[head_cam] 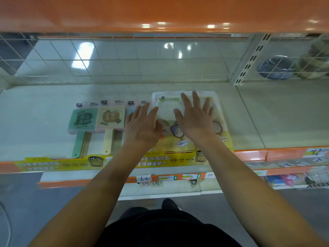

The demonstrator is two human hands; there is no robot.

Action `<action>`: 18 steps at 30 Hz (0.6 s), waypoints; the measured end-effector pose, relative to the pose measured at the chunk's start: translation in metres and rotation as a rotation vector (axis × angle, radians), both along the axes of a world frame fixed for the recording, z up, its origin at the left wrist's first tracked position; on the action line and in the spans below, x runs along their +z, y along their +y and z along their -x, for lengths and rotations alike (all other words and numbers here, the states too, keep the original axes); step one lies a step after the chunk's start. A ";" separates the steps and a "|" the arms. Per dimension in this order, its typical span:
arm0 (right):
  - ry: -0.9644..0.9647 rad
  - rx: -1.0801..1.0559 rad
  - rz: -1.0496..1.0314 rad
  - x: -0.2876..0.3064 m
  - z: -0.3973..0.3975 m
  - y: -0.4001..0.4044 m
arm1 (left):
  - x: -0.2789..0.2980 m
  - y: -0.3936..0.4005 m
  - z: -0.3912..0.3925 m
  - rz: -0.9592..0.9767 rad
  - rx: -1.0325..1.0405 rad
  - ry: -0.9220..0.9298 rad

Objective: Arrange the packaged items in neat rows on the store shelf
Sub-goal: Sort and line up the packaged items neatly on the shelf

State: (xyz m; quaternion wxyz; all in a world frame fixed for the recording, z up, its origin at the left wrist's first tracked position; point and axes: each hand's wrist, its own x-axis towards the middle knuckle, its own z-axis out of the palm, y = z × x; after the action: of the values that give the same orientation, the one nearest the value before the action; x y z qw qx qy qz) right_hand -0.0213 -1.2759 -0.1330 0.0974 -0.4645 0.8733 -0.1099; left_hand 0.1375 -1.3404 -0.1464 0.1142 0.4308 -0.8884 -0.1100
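A large flat clear package (166, 106) with cartoon prints and a yellow lower band lies on the pale shelf (35, 118), right of centre. My right hand (195, 116) presses on it with fingers spread straight. My left hand (142, 125) lies flat at the package's left edge, partly over a third paddle-shaped pack beneath it. To the left, a green paddle-shaped pack (81, 122) and a cream one (110, 120) lie side by side, handles toward me.
A white wire grid (124, 59) backs the shelf, with a slotted upright (249, 59) at right. A blue bowl (276, 68) sits behind the grid. The front edge carries a yellow banner (58, 164) and price tags (146, 178). Lower shelves hold small goods (284, 180).
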 end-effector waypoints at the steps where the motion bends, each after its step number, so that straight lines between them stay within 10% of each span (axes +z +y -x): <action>1: -0.007 0.050 0.037 0.003 -0.011 -0.004 | 0.002 -0.005 -0.010 0.006 0.017 0.008; 18: -0.007 0.472 0.227 -0.025 -0.132 -0.049 | -0.013 -0.069 -0.177 0.099 -0.003 0.092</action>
State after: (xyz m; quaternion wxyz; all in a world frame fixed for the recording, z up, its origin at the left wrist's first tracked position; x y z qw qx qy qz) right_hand 0.1108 -1.3254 -0.1585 0.0706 -0.6631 0.7224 -0.1828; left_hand 0.3142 -1.4090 -0.1590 0.1762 0.4178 -0.8871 -0.0857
